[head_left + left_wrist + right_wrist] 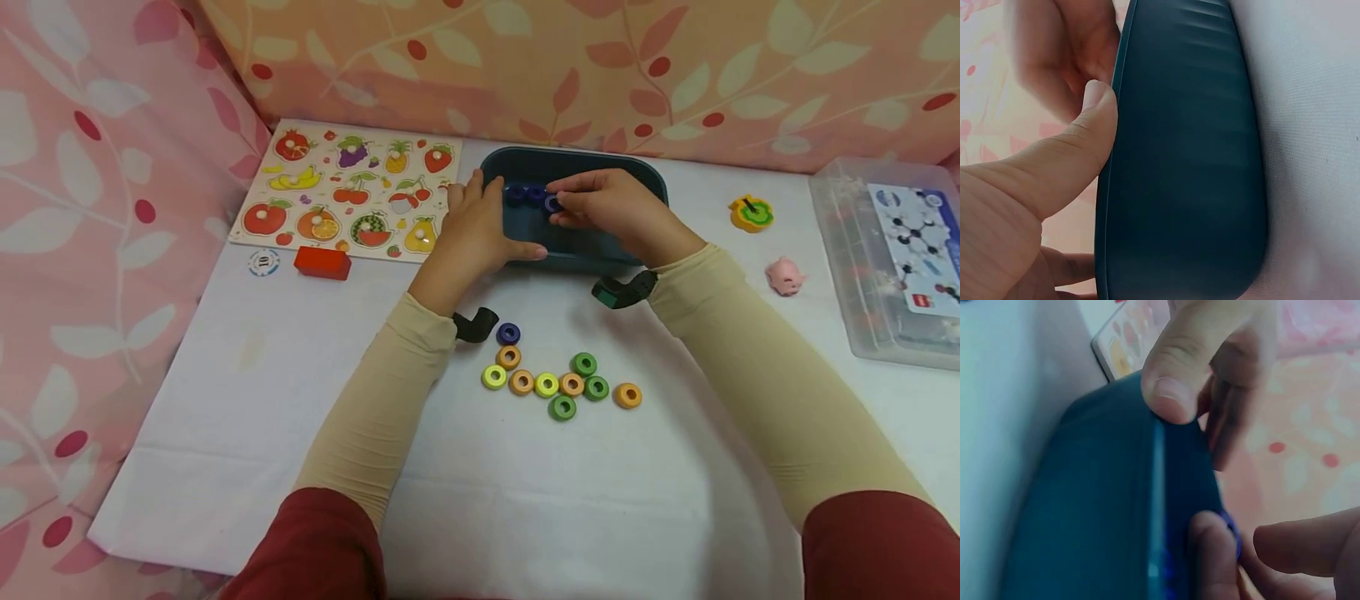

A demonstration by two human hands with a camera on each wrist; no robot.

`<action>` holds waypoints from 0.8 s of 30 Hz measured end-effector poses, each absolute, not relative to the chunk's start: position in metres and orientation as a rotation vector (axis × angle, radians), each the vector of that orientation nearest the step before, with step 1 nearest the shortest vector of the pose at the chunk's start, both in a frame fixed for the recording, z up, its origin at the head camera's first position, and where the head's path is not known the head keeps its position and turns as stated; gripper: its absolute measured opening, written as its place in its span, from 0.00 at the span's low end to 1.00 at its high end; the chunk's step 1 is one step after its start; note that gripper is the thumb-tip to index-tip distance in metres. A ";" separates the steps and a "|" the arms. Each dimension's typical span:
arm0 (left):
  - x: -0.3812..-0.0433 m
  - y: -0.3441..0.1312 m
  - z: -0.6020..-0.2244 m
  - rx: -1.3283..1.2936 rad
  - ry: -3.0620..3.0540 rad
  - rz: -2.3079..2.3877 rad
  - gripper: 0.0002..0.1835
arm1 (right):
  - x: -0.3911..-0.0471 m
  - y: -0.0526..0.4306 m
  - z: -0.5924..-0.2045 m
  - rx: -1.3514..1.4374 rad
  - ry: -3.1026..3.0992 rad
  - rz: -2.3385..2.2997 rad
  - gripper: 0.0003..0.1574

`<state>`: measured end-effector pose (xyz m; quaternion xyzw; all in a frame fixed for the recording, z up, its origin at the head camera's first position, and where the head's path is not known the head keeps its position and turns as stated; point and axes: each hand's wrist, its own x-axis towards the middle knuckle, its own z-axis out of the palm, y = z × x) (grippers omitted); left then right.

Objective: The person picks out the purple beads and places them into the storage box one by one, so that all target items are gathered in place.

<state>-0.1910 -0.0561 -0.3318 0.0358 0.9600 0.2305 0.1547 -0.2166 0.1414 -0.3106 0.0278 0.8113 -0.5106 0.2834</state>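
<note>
My right hand [611, 204] reaches over the dark teal tub [577, 260] and pinches a dark blue ring [552, 203] with thumb and fingertips. In the right wrist view a blue edge of the ring [1232, 536] shows between those fingers. Two more dark blue rings [525, 195] sit side by side in the tub. At the tub's left end rests my left hand [474, 229], fingers spread over the corner. Its thumb [1088, 128] lies against the near rim in the left wrist view.
Several orange, yellow and green rings [547, 384] and one dark blue ring [508, 334] lie before the tub. Left are a fruit puzzle board [352, 196], a red block [322, 262] and a round chip [263, 262]. Right are a green-orange toy [752, 214], a pink pig [785, 276] and a clear case [843, 275].
</note>
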 end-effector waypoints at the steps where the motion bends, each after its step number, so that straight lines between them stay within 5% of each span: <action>1: -0.191 -0.056 -0.332 0.104 2.754 0.658 0.66 | -0.221 0.139 -0.314 0.082 2.152 -1.373 0.27; 16: -0.192 -0.054 -0.332 0.091 2.745 0.641 0.65 | -0.238 0.118 -0.336 0.183 2.067 -1.364 0.30; 24: -0.191 -0.056 -0.333 0.093 2.750 0.675 0.65 | -0.212 0.131 -0.321 0.140 2.223 -1.389 0.27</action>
